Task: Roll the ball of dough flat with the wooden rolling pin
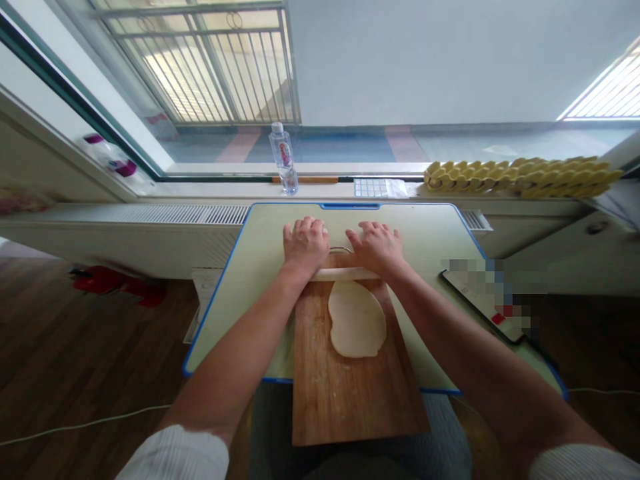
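Head view: left hand and right hand rest on a rolling pin by dough, fingers loosely spread, gripping nothing.

cutting board: grained wood | dough: smooth, matt | clear bottle: glossy plastic
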